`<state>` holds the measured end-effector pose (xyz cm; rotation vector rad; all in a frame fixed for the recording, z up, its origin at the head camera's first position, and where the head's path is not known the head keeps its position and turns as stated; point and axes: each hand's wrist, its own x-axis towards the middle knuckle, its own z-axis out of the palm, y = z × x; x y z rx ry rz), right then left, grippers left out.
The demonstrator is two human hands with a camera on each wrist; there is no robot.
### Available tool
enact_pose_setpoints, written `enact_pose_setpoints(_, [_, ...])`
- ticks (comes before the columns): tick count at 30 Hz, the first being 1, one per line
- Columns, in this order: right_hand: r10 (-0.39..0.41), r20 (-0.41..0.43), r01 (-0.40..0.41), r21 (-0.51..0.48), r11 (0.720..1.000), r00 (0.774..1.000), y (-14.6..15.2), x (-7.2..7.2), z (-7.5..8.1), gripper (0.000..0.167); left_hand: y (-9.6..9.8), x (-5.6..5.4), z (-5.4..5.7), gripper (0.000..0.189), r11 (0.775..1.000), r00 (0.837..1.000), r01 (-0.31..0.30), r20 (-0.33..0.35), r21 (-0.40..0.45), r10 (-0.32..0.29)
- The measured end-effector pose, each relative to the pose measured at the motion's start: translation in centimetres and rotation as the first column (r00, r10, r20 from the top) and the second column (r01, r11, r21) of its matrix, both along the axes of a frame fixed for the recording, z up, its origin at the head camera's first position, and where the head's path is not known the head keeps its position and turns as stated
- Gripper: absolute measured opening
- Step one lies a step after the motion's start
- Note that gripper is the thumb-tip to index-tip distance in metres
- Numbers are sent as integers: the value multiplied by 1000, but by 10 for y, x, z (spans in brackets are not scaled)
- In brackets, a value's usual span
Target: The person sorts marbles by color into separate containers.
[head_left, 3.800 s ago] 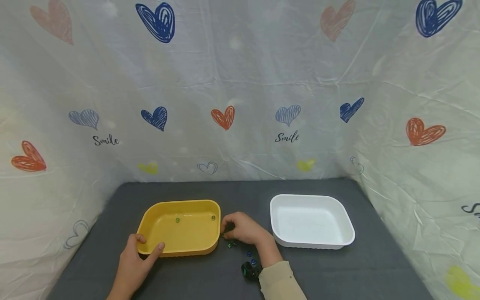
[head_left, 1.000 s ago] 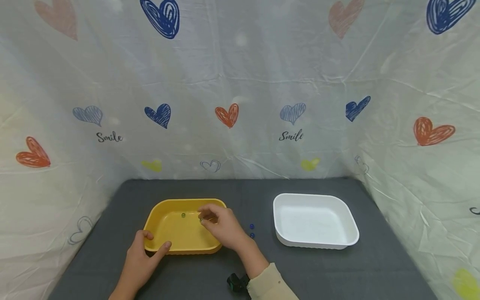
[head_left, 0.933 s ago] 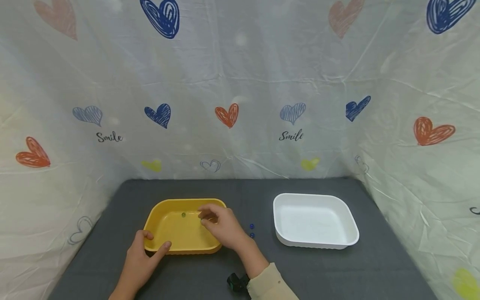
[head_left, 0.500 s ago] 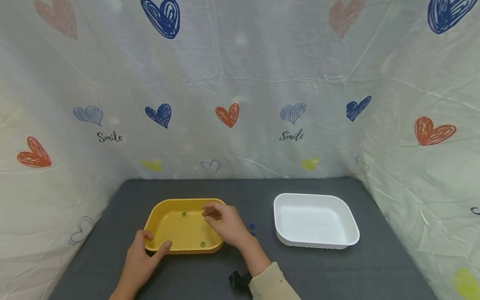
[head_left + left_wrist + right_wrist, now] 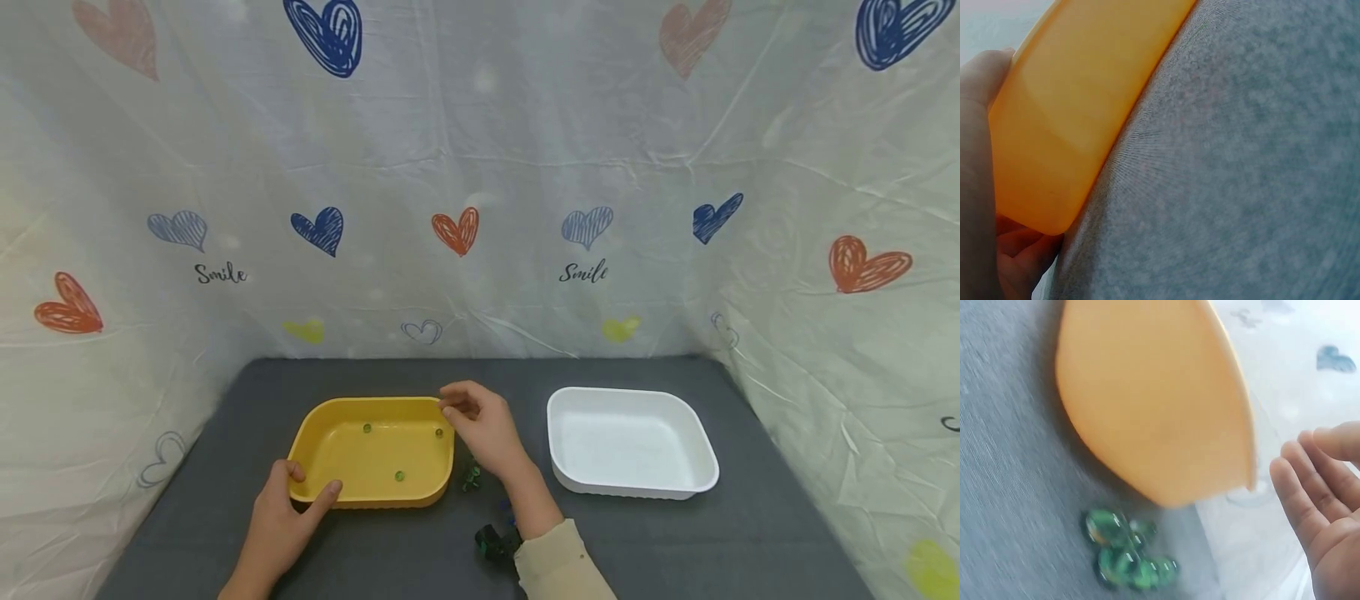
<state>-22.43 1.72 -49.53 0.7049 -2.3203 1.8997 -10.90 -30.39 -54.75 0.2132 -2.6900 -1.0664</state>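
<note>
My left hand (image 5: 283, 521) grips the near left corner of a yellow tray (image 5: 375, 503), thumb on the front rim and fingers at the left side. The left wrist view shows that hand against the tray's wall (image 5: 1079, 119). Three green marbles lie apart inside the tray, one being a green marble (image 5: 399, 476) near the front. Over the tray's right rim hovers my right hand (image 5: 483, 429), its fingers loosely bent and holding nothing visible. Below it, several green marbles (image 5: 1125, 550) cluster on the cloth beside the tray. Blue marbles (image 5: 512, 513) are partly hidden by the right wrist.
A white tray (image 5: 633, 492) stands to the right with nothing visible in it. Dark grey cloth (image 5: 660, 550) covers the table. A black wrist camera (image 5: 491, 542) sits at the right wrist. A heart-printed curtain (image 5: 510, 183) surrounds the back and sides.
My right hand let a green marble go into the yellow tray, then moved right and back to its rim. That marble rolled inside the tray. My left hand kept its grip.
</note>
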Motion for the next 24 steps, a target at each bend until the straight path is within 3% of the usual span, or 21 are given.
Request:
enact_pose_setpoints(4, [-39, 9, 39, 22, 999, 999, 13, -6, -3, 26, 0, -1, -1, 63, 1000, 1000, -4, -6, -7, 4])
enact_pose_setpoints(8, [-27, 26, 26, 65, 998, 999, 22, -13, -8, 25, 0, -1, -1, 64, 1000, 1000, -9, -4, -6, 9])
enact_pose_setpoints(18, [106, 157, -135, 181, 974, 982, 39, -17, -19, 35, -1, 0, -2, 63, 1000, 1000, -14, -12, -13, 14])
enact_pose_setpoints(24, [157, 159, -195, 263, 945, 975, 42, -17, -23, 42, 0, -1, -2, 62, 1000, 1000, -8, -18, -2, 8])
